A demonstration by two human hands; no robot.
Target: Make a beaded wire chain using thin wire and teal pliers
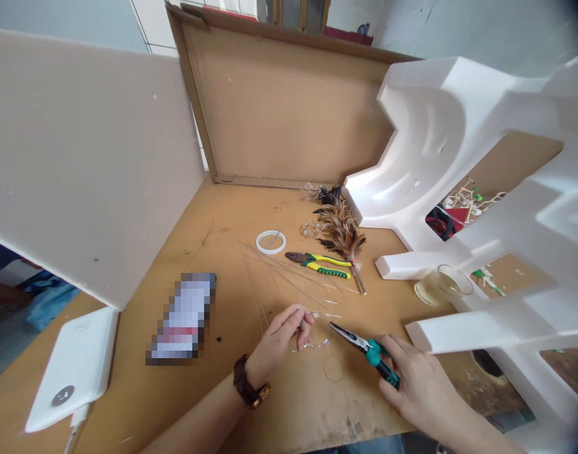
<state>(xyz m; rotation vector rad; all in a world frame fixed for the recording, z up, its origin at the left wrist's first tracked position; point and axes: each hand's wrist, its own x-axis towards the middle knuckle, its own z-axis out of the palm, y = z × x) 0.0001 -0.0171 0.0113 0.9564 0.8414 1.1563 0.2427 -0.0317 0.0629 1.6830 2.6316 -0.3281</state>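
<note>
My left hand (289,331), with a dark watch at the wrist, pinches a string of clear beads (323,343) on thin wire. The strand curves below the fingers, and a straight wire end sticks out to the right. Wrapped in my right hand (414,378) are needle-nose pliers (364,350) with teal and black handles. Their jaws point left toward the beads, apart from the hand; whether the tips touch the wire I cannot tell. A thin wire loop (333,371) lies on the table below them.
Yellow-green pliers (319,263), a white ring spool (270,242), loose wires (293,271) and a feather duster (340,230) lie beyond my hands. A glass (442,285) stands by white foam packaging (440,334) at right. A phone (182,318) and white power bank (74,366) are left.
</note>
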